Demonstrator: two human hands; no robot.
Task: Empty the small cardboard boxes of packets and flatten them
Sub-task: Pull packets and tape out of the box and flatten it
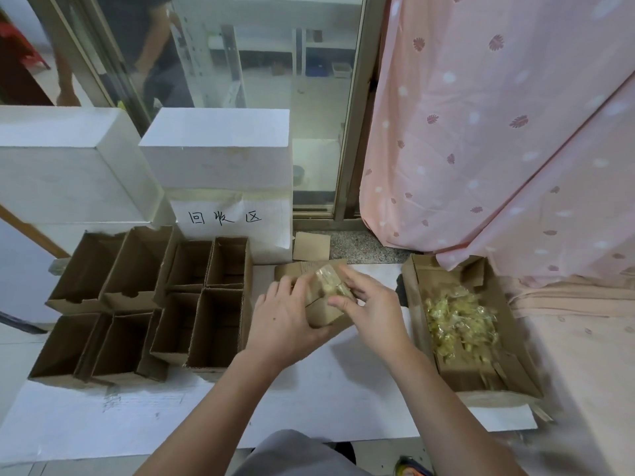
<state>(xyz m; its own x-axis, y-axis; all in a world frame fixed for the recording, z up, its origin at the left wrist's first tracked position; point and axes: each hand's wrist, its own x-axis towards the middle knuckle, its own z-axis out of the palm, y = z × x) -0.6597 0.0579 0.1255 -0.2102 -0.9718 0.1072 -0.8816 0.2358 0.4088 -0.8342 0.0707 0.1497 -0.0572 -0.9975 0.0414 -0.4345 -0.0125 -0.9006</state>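
A: Here we are over the bench (309, 400), and both hands are on one small cardboard box (324, 312), held just above the white surface, dead centre.

B: The left hand (287, 324) is wrapped round its near left side, fingers curled on the cardboard. The right hand (369, 304) comes in from the other side and over the top, fingers pinching a clear packet (331, 281) that sticks out of the box mouth.

A: So which way does it need to go?

B: To the right, I'd say. The tray (515, 341) with the heap of yellowish packets (460, 321) sits just beside the right hand, so that hand is the nearer one for the drop. The left looks set to stay as the anchor.

A: And the box itself?

B: Plain brown, open at the top, its flap (309, 267) folded back away from the person. It's tilted, mouth leaning away and a little right (handy for a pull that way). Not flattened yet.

A: On the left?

B: A cluster of open brown boxes (144, 304), standing upright, well apart from the tray. I can't tell whether anything is left in them.
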